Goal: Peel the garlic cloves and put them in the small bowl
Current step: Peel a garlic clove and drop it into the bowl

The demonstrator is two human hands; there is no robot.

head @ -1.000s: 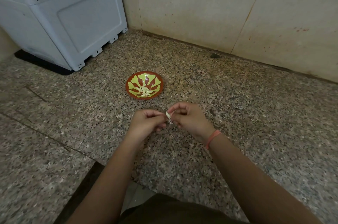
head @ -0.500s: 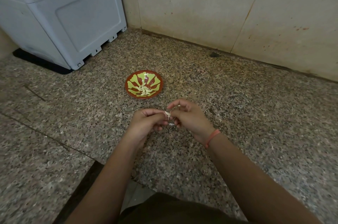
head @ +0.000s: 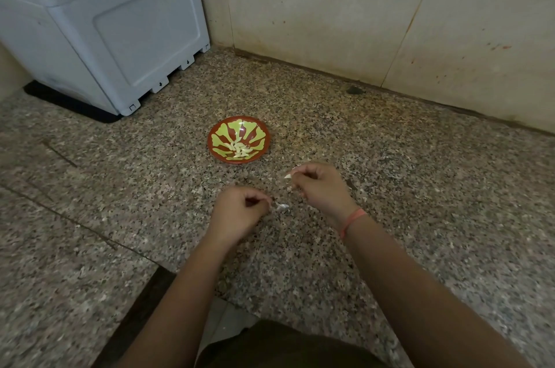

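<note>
A small red bowl [head: 218, 154] with a yellow-green leaf pattern sits on the speckled granite counter and holds several peeled garlic cloves [head: 239, 149]. My right hand [head: 322, 187] is just right of and below the bowl, fingers curled, pinching a pale garlic clove [head: 288, 176] at its fingertips. My left hand [head: 238, 214] is lower and further left, fingers curled. A white scrap of garlic skin [head: 282, 207] shows at its fingertips, close to the counter; whether the fingers still pinch it is unclear.
A grey-white plastic appliance [head: 99, 28] stands on a black mat at the back left. Beige wall tiles [head: 330, 7] close off the back. A dark gap in the counter [head: 144, 307] lies near my body. A small dark chip [head: 355, 90] lies by the wall.
My hands were together, working one clove. Now they have pulled apart: the right hand has risen toward the bowl with the clove, the left has dropped away with the skin.
</note>
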